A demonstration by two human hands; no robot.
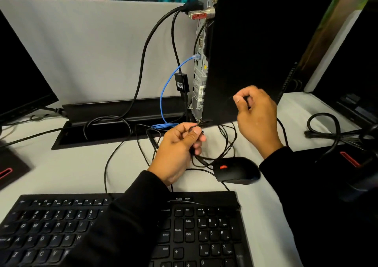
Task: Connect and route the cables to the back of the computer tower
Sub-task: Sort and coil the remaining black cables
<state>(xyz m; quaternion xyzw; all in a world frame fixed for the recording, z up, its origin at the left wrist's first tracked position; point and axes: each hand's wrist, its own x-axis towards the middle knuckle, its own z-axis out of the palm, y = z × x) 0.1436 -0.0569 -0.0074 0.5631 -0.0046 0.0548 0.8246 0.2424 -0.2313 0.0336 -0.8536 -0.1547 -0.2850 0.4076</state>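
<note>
Pinching the thin black cable (223, 144), both hands—left hand (178, 150), right hand (255, 115)—hide its plug.

My left sleeve (122, 215) hides the keyboard's (204, 232) middle keys. The frame edge cuts off the left monitor (18, 78). I can't read the tower's (255, 52) port labels.
</note>
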